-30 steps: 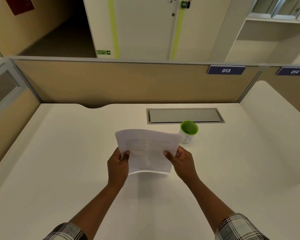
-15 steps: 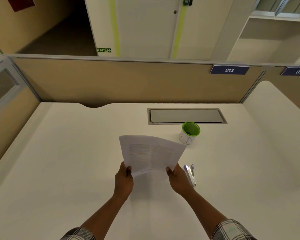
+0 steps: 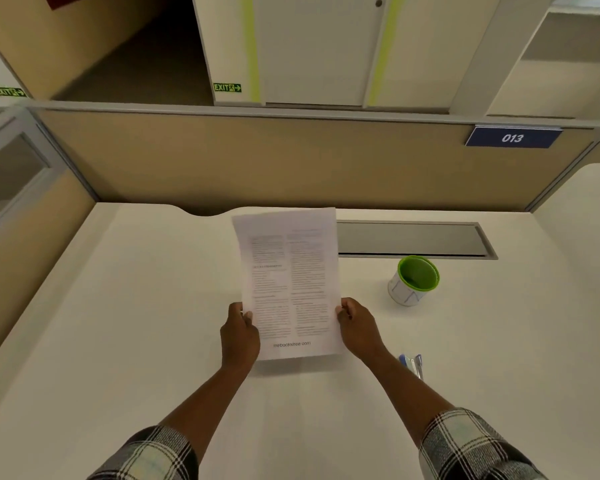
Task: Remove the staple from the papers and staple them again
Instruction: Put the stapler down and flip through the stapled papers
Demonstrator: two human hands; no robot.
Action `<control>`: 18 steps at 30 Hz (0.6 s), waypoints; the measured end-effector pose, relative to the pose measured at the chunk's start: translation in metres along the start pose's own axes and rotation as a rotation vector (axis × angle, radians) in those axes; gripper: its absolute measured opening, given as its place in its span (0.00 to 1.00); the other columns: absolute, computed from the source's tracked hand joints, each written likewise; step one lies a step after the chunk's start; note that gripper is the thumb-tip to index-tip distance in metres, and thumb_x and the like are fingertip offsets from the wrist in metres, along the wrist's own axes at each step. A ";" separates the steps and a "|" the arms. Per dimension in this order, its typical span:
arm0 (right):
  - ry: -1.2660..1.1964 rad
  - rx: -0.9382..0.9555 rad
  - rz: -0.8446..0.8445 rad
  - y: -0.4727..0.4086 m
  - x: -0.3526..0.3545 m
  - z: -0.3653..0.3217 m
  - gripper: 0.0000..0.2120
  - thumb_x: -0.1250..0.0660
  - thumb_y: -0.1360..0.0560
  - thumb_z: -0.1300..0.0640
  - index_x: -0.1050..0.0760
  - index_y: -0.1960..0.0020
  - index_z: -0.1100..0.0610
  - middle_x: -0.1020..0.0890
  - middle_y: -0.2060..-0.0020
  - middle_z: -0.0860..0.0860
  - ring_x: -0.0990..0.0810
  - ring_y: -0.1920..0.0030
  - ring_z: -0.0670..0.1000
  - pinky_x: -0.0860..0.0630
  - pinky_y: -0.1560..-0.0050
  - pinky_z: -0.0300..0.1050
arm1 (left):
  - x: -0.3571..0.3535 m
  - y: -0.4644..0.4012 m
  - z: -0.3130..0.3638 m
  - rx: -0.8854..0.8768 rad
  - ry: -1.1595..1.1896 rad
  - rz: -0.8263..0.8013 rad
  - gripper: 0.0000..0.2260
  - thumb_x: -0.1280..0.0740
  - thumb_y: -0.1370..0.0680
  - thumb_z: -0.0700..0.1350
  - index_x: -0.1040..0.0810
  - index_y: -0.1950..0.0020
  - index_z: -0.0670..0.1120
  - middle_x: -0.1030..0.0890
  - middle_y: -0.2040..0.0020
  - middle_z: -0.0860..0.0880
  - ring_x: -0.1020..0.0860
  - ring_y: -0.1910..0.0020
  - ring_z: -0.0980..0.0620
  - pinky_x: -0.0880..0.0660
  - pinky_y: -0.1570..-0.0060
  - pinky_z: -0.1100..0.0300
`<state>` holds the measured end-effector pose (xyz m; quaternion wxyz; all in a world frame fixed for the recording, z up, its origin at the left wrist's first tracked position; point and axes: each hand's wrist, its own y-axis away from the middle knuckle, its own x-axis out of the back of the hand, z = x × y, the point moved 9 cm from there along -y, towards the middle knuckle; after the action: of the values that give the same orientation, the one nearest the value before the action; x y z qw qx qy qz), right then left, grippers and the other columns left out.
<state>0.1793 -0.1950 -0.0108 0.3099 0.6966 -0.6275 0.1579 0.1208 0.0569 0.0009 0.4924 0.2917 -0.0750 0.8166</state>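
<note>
Holding the papers (image 3: 288,282) upright above the desk (image 3: 118,323), I pinch their lower left edge with my left hand (image 3: 239,336) and their lower right edge with my right hand (image 3: 359,327). A stapler (image 3: 412,364) lies just beside my right forearm; a green cup (image 3: 414,280) stands farther back.

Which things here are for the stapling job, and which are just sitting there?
For the job: papers, held by the left hand and right hand; stapler on the desk.
Just sitting there: green cup; grey desk hatch; 013 sign.
</note>
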 end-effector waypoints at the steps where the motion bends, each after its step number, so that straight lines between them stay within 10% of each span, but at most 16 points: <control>1: -0.012 -0.010 -0.006 -0.009 -0.004 -0.003 0.10 0.43 0.20 0.59 0.26 0.54 0.63 0.19 0.57 0.54 0.21 0.56 0.56 0.27 0.56 0.46 | 0.002 -0.010 0.002 0.001 -0.003 0.001 0.08 0.45 0.18 0.39 0.30 0.42 0.38 0.23 0.49 0.46 0.25 0.54 0.48 0.27 0.56 0.59; 10: -0.069 -0.109 -0.034 -0.087 -0.028 -0.018 0.10 0.37 0.23 0.59 0.17 0.50 0.59 0.15 0.52 0.52 0.18 0.51 0.55 0.23 0.44 0.50 | 0.004 -0.104 0.003 0.036 -0.108 0.043 0.09 0.40 0.21 0.36 0.22 0.57 0.41 0.20 0.56 0.45 0.25 0.57 0.47 0.33 0.56 0.61; 18: -0.106 -0.205 0.016 -0.133 -0.044 -0.011 0.10 0.31 0.26 0.58 0.18 0.47 0.60 0.16 0.49 0.53 0.18 0.49 0.55 0.23 0.41 0.49 | -0.001 -0.143 -0.006 0.019 -0.180 0.076 0.09 0.34 0.22 0.37 0.18 0.46 0.34 0.16 0.47 0.39 0.18 0.48 0.41 0.31 0.51 0.64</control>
<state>0.3034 -0.1511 -0.0604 0.3448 0.6635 -0.6614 0.0584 0.2405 0.1302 -0.0280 0.4496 0.3655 -0.1221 0.8058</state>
